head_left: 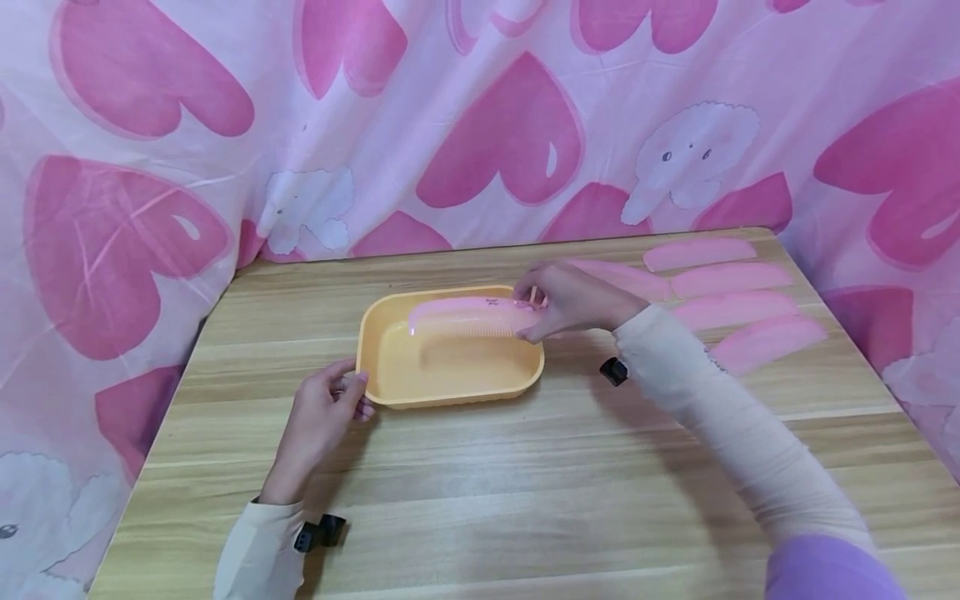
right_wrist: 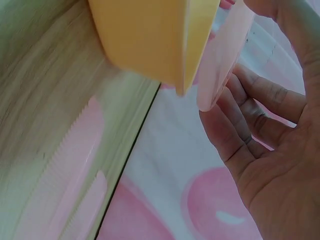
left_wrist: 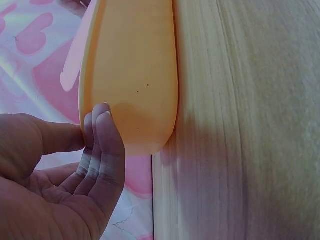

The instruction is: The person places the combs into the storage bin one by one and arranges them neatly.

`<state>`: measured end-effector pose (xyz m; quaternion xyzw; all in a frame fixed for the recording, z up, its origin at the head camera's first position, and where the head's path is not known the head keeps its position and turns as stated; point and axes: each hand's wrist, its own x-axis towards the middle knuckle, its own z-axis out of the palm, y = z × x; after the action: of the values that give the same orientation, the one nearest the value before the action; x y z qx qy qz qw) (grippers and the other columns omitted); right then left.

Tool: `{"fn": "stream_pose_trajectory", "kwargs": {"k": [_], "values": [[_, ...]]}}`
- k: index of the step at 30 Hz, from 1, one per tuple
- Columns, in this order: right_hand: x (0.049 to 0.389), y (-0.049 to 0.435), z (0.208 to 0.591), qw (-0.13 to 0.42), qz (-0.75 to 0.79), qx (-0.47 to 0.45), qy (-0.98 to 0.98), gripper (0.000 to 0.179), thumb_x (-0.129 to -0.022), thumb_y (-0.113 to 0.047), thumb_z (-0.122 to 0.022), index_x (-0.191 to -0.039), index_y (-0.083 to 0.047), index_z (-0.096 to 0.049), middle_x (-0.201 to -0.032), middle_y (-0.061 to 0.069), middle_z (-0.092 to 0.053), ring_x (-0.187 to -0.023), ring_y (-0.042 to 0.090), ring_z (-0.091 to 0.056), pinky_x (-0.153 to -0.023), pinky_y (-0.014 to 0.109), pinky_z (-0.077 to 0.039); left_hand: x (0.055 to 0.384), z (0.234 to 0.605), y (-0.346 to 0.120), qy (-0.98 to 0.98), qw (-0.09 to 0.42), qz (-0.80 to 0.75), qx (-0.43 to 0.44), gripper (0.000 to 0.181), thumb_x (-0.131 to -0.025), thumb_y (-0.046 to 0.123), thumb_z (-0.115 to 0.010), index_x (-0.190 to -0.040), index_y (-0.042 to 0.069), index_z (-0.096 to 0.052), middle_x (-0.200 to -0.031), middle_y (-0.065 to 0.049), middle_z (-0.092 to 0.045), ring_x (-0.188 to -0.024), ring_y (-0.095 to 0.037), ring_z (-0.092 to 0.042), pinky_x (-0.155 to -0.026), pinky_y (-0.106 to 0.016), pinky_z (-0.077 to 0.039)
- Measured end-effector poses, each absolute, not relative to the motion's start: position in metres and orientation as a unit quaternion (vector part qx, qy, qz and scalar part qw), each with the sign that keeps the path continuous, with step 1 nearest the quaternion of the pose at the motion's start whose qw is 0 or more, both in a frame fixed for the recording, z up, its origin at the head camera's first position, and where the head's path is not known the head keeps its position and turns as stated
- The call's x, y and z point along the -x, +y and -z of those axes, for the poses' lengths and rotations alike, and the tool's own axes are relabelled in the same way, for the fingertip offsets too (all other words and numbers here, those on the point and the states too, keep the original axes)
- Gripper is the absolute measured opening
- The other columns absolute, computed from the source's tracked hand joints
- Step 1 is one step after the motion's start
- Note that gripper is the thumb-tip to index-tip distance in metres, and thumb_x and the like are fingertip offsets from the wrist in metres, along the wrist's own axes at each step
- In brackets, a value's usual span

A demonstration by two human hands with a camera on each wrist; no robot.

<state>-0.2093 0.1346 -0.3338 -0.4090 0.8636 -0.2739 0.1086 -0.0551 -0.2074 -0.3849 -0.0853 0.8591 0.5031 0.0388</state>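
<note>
A yellow-orange plastic tray [head_left: 450, 398] stands on the wooden table. My left hand [head_left: 324, 417] pinches its left rim between thumb and fingers; in the left wrist view the fingertips [left_wrist: 103, 117] lie against the tray's outer wall. Over the tray's far right part, my right hand [head_left: 573, 298] holds a pink translucent comb [head_left: 468, 315] by its right end, teeth towards me. The right wrist view shows that comb [right_wrist: 225, 55] between thumb and fingers, just above the tray's rim [right_wrist: 182, 85].
Several more pink combs lie at the back right of the table, among them one near the far edge [head_left: 701, 253] and one nearest me [head_left: 772, 343]. A pink heart-patterned curtain [head_left: 495, 125] hangs behind the table [head_left: 480, 500]. Each wrist carries a small black device [head_left: 613, 371].
</note>
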Motion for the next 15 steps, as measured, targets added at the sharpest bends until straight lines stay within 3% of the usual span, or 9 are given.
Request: {"fn": "stream_pose_trajectory", "kwargs": {"k": [7, 15], "values": [[0.21, 0.116, 0.34, 0.126, 0.272, 0.402, 0.865, 0.044, -0.07, -0.026, -0.089, -0.104, -0.002, -0.073, -0.097, 0.004, -0.066, -0.086, 0.02, -0.06, -0.076, 0.032, -0.056, 0.056, 0.384, -0.207, 0.857, 0.04, -0.506, 0.085, 0.037, -0.106, 0.011, -0.054, -0.137, -0.009, -0.053, -0.086, -0.016, -0.069, -0.068, -0.017, -0.067, -0.062, -0.027, -0.062], [0.211, 0.097, 0.349, 0.134, 0.261, 0.403, 0.867, 0.041, -0.068, -0.026, -0.089, -0.096, -0.003, -0.071, -0.087, 0.004, -0.064, -0.079, 0.019, -0.055, -0.069, 0.03, -0.05, 0.055, 0.384, -0.207, 0.859, 0.037, -0.505, 0.081, 0.036, -0.106, 0.01, -0.054, -0.136, -0.01, -0.054, -0.086, -0.017, -0.068, -0.067, -0.017, -0.067, -0.062, -0.028, -0.062]]}}
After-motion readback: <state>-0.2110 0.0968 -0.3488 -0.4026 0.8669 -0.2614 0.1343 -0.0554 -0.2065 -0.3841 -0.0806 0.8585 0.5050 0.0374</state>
